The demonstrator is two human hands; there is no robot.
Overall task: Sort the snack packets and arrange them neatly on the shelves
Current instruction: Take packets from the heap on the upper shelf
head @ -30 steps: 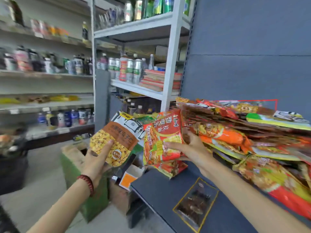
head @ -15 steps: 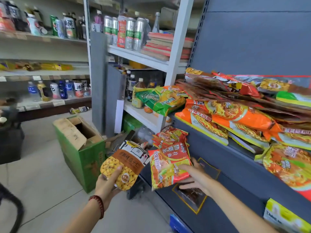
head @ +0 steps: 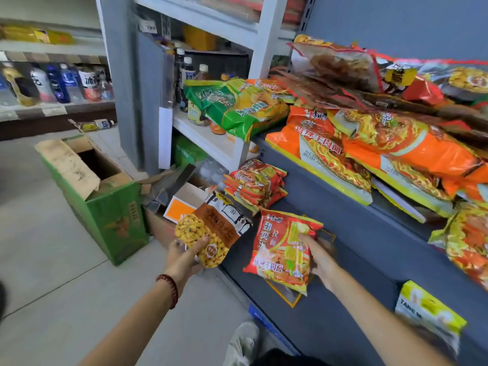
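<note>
Mid-sort, the right hand (head: 320,257) pinched a red noodle packet (head: 281,249) over the lower shelf (head: 356,241) while the left hand (head: 184,256) gripped a seed packet (head: 214,233) (thumb on its face), and the next move likely called for laying the noodles on the matching stack (head: 254,184) at eleven o'clock.

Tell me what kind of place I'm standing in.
Most likely a small grocery shop: grey metal shelves piled with orange instant-noodle packets, rows of bottled drinks, an open green cardboard carton on the floor.

Head view looks down-forward, close over hands (head: 320,256) (single view).
</note>
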